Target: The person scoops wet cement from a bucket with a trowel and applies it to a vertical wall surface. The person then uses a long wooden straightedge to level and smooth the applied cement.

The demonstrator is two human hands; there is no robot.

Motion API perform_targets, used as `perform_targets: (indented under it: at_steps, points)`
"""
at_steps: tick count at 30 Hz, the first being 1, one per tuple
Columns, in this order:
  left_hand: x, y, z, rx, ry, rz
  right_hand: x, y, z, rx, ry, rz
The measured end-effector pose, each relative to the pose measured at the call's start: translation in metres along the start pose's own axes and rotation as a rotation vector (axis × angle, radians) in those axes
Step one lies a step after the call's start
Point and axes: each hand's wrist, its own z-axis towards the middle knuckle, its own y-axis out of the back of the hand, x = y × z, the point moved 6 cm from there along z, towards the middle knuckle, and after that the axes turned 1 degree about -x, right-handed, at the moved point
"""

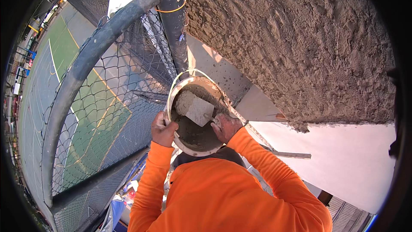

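A pale bucket (195,145) with grey wet mortar (186,129) inside is held at the centre of my view. My left hand (163,131) is closed on its left rim, fingers curled around the edge. In my right hand (226,129), at the right side of the bucket, is the handle of a trowel (198,111); its square, mortar-smeared blade lies inside the bucket over a lump of mortar (184,102). A pale cord or strap (197,71) loops above the rim.
Chain-link fencing (107,77) with thick bent pipes and a post (171,38) stands left and ahead, a painted court (53,103) far below. A rough mortar-covered surface (300,38) fills the upper right, bordering a smooth pale surface (343,167). A narrow bar (292,154) juts out at right.
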Motion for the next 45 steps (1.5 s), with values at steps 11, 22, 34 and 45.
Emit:
perform_targets:
  at_steps: [11, 22, 34, 45]
  points:
    - [0.061, 0.070, 0.011, -0.171, 0.086, 0.019, 0.048, 0.197, 0.028, 0.160, 0.436, 0.321]
    - [0.088, 0.078, -0.004, -0.414, 0.048, 0.218, -0.109, 0.283, 0.122, -0.754, 0.134, 0.847]
    - [0.035, -0.040, 0.031, 0.015, -0.029, 0.169, -0.045, 0.046, 0.039, -0.220, 0.488, -0.657]
    - [-0.005, -0.080, 0.027, 0.171, -0.056, 0.176, -0.032, -0.005, 0.039, -0.111, 0.419, -0.901]
